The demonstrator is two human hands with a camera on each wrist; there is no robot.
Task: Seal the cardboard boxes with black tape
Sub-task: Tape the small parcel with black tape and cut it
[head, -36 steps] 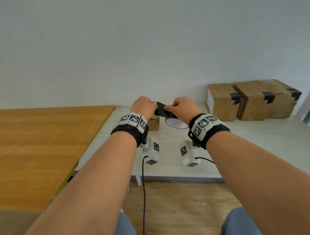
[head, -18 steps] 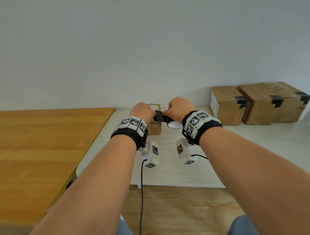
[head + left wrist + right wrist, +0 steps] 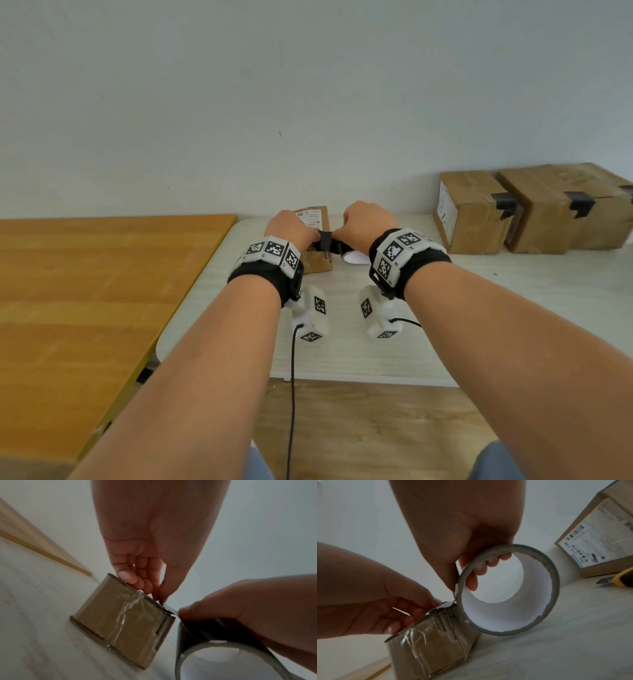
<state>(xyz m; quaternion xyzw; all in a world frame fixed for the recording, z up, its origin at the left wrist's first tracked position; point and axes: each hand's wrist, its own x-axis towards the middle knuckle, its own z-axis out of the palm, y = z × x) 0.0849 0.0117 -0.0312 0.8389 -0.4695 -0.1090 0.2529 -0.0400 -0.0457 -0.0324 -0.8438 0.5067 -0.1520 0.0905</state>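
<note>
A small cardboard box (image 3: 313,219) (image 3: 120,626) (image 3: 433,642), wrapped in clear film, stands on the white table (image 3: 513,308). My left hand (image 3: 291,231) (image 3: 159,599) pinches the free end of the black tape (image 3: 327,240) (image 3: 169,609) at the box's top right edge. My right hand (image 3: 366,222) (image 3: 471,574) grips the tape roll (image 3: 354,257) (image 3: 554,577) (image 3: 187,632), fingers through its white core, thumb on the outside. The roll hangs just right of the box, close to the tabletop. A short strip of tape spans the two hands.
Larger cardboard boxes (image 3: 472,212) (image 3: 561,205) with black tape at their corners stand against the wall at the back right. A yellow utility knife (image 3: 621,580) lies on the table near them. An orange wooden table (image 3: 102,291) adjoins on the left.
Both hands have moved down and away from me onto the small box. The tape strip between them has grown shorter, and the roll has sunk beside the box.
</note>
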